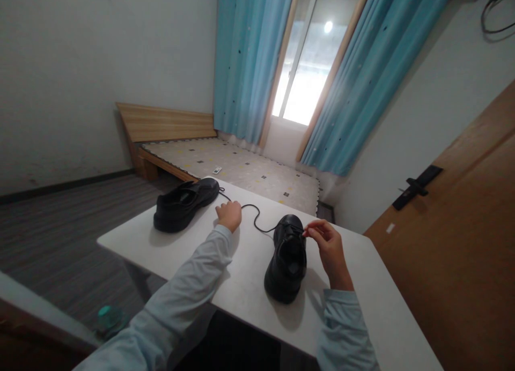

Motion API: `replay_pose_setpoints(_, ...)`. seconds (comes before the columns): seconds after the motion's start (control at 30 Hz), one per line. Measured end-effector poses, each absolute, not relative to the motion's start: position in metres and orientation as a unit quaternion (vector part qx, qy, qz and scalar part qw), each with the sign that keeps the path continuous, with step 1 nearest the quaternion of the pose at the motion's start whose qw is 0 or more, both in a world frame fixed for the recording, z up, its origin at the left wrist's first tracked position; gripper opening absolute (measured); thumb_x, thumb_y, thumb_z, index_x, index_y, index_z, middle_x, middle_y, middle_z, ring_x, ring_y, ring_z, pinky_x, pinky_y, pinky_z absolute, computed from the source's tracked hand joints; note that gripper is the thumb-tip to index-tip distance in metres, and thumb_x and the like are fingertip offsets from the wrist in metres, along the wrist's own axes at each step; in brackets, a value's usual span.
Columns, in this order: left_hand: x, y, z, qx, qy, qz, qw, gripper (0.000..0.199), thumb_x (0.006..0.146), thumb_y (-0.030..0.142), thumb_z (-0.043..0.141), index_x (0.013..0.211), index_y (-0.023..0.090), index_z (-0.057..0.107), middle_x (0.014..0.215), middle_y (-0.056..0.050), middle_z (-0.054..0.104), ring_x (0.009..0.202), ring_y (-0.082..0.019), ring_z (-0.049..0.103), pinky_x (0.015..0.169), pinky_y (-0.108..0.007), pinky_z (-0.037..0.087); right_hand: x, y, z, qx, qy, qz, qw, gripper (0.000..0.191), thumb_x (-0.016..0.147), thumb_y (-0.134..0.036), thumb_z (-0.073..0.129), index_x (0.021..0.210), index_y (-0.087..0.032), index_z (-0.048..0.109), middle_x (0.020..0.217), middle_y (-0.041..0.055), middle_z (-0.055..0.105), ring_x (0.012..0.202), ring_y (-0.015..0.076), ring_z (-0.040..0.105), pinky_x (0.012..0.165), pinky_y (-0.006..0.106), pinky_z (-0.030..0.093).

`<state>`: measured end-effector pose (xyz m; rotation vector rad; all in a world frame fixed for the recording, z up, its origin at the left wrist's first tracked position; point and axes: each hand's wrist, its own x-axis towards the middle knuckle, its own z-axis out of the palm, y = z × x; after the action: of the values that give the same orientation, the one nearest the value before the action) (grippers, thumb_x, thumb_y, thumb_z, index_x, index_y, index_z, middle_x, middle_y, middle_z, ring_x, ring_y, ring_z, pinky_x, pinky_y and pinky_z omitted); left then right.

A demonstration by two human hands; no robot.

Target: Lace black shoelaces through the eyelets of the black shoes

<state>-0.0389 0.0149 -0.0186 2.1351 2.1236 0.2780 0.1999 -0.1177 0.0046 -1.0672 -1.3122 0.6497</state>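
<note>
On the white table stand two black shoes. A black shoelace runs in a loose curve across the tabletop from the right-hand shoe to my left hand. That hand is closed on the lace, its fingers partly hidden. Past it, the lace's looped end lies near the toe of the left-hand shoe, which rests tilted away to the left. My right hand pinches with thumb and fingertips at the lacing on the right side of the right-hand shoe. The bit of lace between those fingertips is barely visible.
Behind the table is a low bed with a wooden headboard and a small white object on it. A wooden door stands close on the right. A bottle with a teal cap is on the floor at lower left.
</note>
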Motion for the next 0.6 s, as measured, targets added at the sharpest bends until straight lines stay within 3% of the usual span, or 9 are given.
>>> replay_pose_setpoints(0.27, -0.038, 0.018, -0.025, 0.728, 0.676, 0.100, 0.057, 0.035, 0.084, 0.009, 0.033, 0.099, 0.014, 0.063, 0.108, -0.018, 0.063, 0.107, -0.030, 0.055, 0.086, -0.043, 0.040, 0.197, -0.118, 0.007, -0.469, -0.570, 0.280, 0.614, 0.008, 0.074, -0.025, 0.066, 0.078, -0.020, 0.061, 0.073, -0.0005, 0.064, 0.066, 0.0148, 0.062, 0.067, 0.031, 0.050)
replay_pose_setpoints(0.6, -0.012, 0.011, -0.014, 0.813, 0.516, 0.252, 0.098, 0.017, 0.090, 0.026, 0.043, 0.099, 0.016, 0.053, 0.093, -0.009, 0.066, 0.088, -0.018, 0.062, 0.076, -0.028, 0.044, 0.197, -0.118, 0.009, -0.477, -0.565, 0.271, 0.616, 0.009, 0.073, -0.026, 0.067, 0.077, -0.020, 0.061, 0.073, -0.0006, 0.065, 0.065, 0.0150, 0.062, 0.067, 0.030, 0.050)
